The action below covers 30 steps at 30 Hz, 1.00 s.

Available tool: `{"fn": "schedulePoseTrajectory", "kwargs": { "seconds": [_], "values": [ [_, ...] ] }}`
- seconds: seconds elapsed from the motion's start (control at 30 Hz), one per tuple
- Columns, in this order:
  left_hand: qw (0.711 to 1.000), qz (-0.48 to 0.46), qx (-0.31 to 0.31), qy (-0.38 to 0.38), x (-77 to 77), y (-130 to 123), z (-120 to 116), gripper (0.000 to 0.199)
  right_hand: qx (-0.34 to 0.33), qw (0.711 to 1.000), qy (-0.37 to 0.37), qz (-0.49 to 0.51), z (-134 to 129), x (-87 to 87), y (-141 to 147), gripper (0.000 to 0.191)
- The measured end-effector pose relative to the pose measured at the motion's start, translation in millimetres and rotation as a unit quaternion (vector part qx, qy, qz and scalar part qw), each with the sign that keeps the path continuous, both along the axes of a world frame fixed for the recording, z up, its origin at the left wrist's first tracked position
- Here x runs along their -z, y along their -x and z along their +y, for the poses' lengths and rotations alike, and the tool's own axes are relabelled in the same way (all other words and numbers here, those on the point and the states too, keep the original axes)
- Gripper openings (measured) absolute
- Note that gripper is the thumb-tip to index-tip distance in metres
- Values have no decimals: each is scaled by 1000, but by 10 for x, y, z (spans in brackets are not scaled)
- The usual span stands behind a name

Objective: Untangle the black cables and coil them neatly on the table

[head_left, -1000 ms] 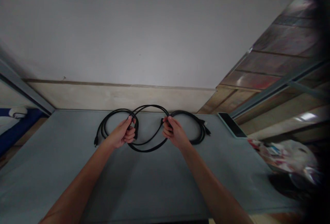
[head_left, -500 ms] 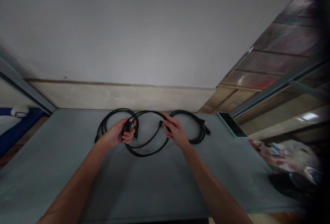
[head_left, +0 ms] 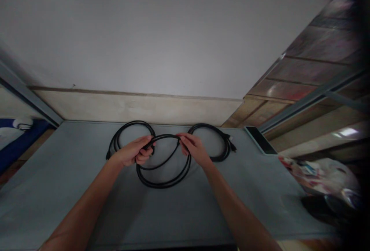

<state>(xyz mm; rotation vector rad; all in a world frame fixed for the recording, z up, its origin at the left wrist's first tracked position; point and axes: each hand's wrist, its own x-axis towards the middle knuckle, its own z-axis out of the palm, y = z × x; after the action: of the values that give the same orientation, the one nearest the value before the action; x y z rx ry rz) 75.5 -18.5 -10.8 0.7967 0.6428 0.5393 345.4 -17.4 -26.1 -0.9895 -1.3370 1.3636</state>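
Over a grey table [head_left: 162,220], a looped black cable [head_left: 164,186] is pinched along its far arc by the left hand [head_left: 135,152] and right hand [head_left: 194,148], both closed; probably light, springy, best gripped where strands bunch. Beyond, two coils [head_left: 226,151] are seen.

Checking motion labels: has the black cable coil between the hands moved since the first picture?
Yes, the held coil has moved down the view: its top arc rose past the table's back edge earlier and now shows below it.
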Motion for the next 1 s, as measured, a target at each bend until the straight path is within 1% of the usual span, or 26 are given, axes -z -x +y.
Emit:
{"fn": "schedulePoseTrajectory", "kwargs": {
  "seconds": [0.1, 0.2, 0.27, 0.33, 0.4, 0.47, 0.5, 0.63, 0.7, 0.77, 0.83, 0.9, 1.0],
  "values": [
    [998, 24, 58, 5, -24, -49, -80, 35, -66, 994, -47, -76, -91, -98, 46, 29],
    [995, 35, 93, 32, -40, -100, -127, 34, -93, 980, -125, -125, -177, -182, 118, 35],
    [992, 55, 108, 41, -46, -128, -142, 34, -108, 971, -155, -146, -216, -217, 158, 36],
    [988, 82, 130, 35, -54, -155, -158, 37, -139, 964, -161, -160, -241, -229, 188, 26],
    [981, 104, 159, 23, -67, -186, -184, 41, -189, 956, -148, -166, -262, -222, 213, 16],
    [977, 120, 179, 11, -82, -221, -219, 46, -236, 951, -122, -158, -281, -201, 240, 15],
    [975, 126, 181, 4, -87, -238, -236, 49, -247, 951, -111, -151, -291, -187, 254, 15],
    [978, 141, 154, -7, -64, -280, -266, 55, -233, 961, -89, -116, -324, -138, 314, 16],
    [980, 140, 142, 0, -26, -286, -258, 57, -227, 966, -77, -92, -333, -129, 334, 21],
    [980, 135, 145, 3, 7, -287, -245, 57, -223, 968, -76, -89, -337, -131, 337, 27],
    [982, 119, 149, -2, 18, -288, -235, 58, -211, 964, -99, -128, -331, -137, 319, 20],
    [985, 98, 141, -13, 1, -292, -228, 58, -194, 954, -130, -190, -313, -141, 288, 13],
    [988, 93, 122, -27, -48, -304, -227, 58, -182, 939, -148, -251, -280, -130, 249, 14]
  ]
}}
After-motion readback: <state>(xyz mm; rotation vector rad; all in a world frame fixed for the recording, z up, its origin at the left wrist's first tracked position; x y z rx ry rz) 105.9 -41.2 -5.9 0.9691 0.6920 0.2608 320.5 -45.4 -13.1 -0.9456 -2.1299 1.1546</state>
